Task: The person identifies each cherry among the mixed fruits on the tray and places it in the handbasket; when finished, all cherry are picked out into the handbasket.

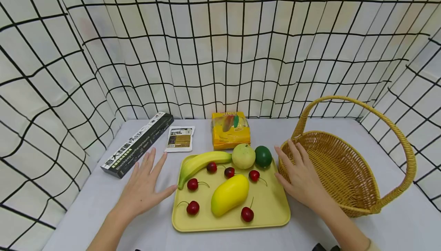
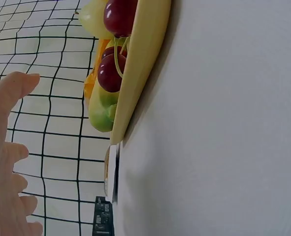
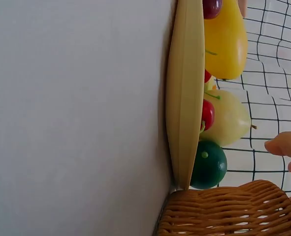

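A yellow tray [image 1: 268, 220] bears a banana [image 1: 203, 163], a yellow mango [image 1: 230, 195], a pale green round fruit [image 1: 243, 156], a dark green fruit [image 1: 263, 156] and several cherries [image 1: 247, 214]. My left hand [image 1: 144, 189], fingers spread and straight, hovers beside the tray's left edge and holds nothing. On the other side my right hand [image 1: 303, 176] is spread too, between the tray and a wicker basket [image 1: 337, 167]. In the head view its fingers overlap the basket's near rim; in the right wrist view the visible fingers [image 3: 285, 147] stand above the fruit, apart from it.
Behind the tray stands a yellow package [image 1: 231, 130] with a fruit picture. A small white sachet [image 1: 180, 139] and a long black pasta box [image 1: 138, 144] lie at the back left. The basket's tall handle [image 1: 406, 144] arches up at right. Black netting over white cloth surrounds the table.
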{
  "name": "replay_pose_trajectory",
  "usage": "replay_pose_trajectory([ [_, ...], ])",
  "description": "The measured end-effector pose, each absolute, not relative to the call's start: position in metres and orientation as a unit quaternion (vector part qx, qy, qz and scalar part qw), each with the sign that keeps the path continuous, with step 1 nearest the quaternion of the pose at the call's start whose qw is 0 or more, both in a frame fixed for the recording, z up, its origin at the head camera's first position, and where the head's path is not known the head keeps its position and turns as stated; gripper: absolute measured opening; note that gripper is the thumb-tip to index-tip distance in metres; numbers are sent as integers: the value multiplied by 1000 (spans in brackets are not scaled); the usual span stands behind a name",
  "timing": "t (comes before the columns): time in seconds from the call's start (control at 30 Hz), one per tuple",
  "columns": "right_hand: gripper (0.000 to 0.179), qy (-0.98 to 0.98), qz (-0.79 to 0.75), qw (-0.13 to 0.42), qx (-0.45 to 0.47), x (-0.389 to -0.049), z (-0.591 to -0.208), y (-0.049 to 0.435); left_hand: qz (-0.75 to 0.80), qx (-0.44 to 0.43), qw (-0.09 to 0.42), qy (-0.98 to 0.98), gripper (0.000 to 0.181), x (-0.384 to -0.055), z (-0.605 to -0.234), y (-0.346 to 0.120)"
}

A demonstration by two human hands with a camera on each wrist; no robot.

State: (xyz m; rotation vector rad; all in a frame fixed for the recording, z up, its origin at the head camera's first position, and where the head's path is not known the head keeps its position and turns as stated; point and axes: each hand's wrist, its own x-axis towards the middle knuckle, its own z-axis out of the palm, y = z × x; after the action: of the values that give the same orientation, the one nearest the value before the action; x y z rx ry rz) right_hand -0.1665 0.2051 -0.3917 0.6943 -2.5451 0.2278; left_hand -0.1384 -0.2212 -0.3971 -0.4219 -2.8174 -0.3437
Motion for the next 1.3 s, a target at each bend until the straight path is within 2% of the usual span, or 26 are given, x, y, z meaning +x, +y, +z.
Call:
replay_pose_trajectory([
  [0.1,69,-929,97,243,261,-166,-392,200,-141,-145,120,-972,93,-139,-403,-221],
  [0.2,58,-925,104,246,271,-165,-394,197,-158,-150,108,-970,93,-139,-408,-219],
  [0.37,54,-914,110,257,294,-165,-396,192,-174,-158,87,-968,94,-139,-417,-215],
  [0.53,63,-906,112,258,315,-164,-398,183,-199,-153,55,-967,95,-140,-426,-214],
  [0.7,64,-907,104,247,325,-163,-402,175,-234,-156,34,-959,95,-141,-434,-217],
  [1.3,61,-905,120,224,341,-168,-415,157,-310,-173,30,-935,89,-147,-453,-225],
])
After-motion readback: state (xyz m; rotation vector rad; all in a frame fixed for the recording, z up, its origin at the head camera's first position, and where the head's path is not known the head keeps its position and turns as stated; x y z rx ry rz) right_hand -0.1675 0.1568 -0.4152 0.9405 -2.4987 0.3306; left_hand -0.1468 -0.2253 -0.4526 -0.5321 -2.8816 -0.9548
